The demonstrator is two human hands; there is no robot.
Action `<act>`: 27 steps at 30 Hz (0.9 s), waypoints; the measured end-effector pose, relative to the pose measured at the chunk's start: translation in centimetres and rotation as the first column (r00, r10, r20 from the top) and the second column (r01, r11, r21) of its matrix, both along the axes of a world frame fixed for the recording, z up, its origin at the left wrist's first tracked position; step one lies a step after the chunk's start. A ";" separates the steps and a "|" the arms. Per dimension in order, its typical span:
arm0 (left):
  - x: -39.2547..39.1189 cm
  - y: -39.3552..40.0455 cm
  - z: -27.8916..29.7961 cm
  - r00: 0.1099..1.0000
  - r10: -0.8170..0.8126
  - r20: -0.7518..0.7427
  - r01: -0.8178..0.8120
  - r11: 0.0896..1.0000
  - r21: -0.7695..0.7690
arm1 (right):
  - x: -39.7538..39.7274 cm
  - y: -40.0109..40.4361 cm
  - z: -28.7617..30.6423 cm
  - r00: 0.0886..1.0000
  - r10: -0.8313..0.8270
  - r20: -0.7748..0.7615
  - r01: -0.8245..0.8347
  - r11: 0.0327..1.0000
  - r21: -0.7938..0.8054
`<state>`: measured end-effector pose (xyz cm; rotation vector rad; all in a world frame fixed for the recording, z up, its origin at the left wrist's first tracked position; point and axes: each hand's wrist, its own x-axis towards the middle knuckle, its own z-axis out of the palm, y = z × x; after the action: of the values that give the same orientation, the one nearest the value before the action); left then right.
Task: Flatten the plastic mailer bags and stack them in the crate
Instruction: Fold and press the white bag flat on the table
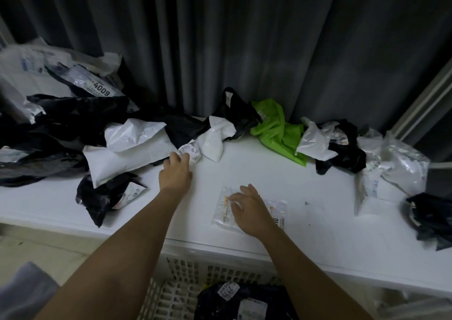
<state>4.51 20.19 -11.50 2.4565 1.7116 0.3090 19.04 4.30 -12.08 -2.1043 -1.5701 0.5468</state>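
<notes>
One clear mailer bag flat, printed label, under right hand

Light: dim, the white desk brightest (curtain nearly black)
Blur: soft at left edge
Distortion: wide-angle bowing at edges

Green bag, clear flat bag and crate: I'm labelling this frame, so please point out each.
green bag (277,126), head view, its crumpled middle
clear flat bag (223,218), head view, left part beside the hand
crate (186,269), head view, perforated back wall
</notes>
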 end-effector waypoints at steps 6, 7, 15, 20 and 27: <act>0.0 1.2 -0.3 0.990 0.050 -0.133 -0.051 0.999 -0.010 | -0.6 1.4 -0.8 1.000 -0.020 -0.024 0.022 0.997 0.077; 0.0 1.2 -0.5 0.990 0.068 -0.125 -0.068 0.998 0.002 | -0.6 1.6 -0.9 0.999 -0.023 -0.032 0.025 0.996 0.084; -1.7 -0.1 -0.5 0.994 -0.108 -0.009 0.109 0.990 0.095 | -1.0 2.6 -0.3 0.989 -0.076 -0.126 0.099 0.977 0.190; -1.4 -4.4 1.9 0.883 -0.433 0.182 0.394 0.894 0.214 | -1.4 1.5 3.0 0.960 -0.024 -0.279 0.102 0.958 0.268; 1.2 -10.1 3.5 0.773 -0.539 0.335 0.496 0.842 0.210 | 1.2 -2.8 4.2 0.985 -0.123 0.124 0.080 0.949 0.305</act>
<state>5.70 10.13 -7.97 2.5928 0.8327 0.7666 20.22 1.48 -7.85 -2.0111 -1.5007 0.1148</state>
